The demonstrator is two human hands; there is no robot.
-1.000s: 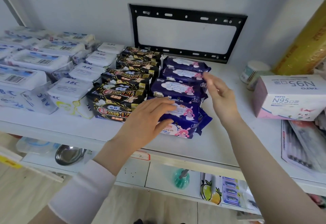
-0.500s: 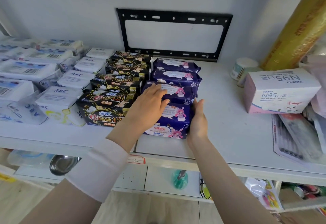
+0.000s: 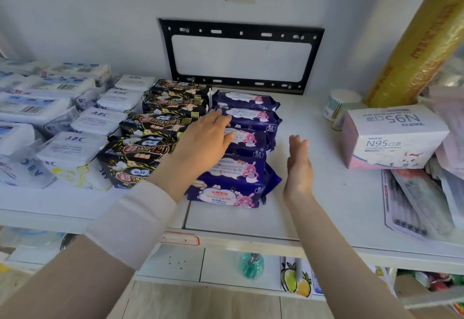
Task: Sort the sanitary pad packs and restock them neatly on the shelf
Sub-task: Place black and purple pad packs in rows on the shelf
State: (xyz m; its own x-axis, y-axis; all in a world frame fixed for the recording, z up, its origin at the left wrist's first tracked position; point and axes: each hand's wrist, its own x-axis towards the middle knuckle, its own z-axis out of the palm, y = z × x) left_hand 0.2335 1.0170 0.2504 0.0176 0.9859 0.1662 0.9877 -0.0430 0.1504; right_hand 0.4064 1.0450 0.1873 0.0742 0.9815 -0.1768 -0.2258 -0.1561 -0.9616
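Observation:
A row of dark purple pad packs point(image 3: 241, 175) runs from the shelf's front toward the wall. Left of it stands a row of black and gold pad packs point(image 3: 140, 153), then white ABC packs point(image 3: 75, 148) further left. My left hand point(image 3: 206, 143) lies flat, fingers spread, over the left side of the purple row, touching the middle packs. My right hand point(image 3: 298, 165) is held upright and flat, palm facing the row, a little to the right of it and apart from the packs. Neither hand grips anything.
The white shelf point(image 3: 326, 208) carries a pink and white N95 mask box point(image 3: 391, 138) at the right, a small tape roll point(image 3: 339, 105), a gold foil roll point(image 3: 421, 37) and flat packets point(image 3: 421, 205). A black wall bracket point(image 3: 241, 55) hangs behind. Blue-white packs point(image 3: 32, 107) fill the far left.
My right hand has come off the side of the front purple pack and moved right, away from the row. My left hand has slid further back along the row.

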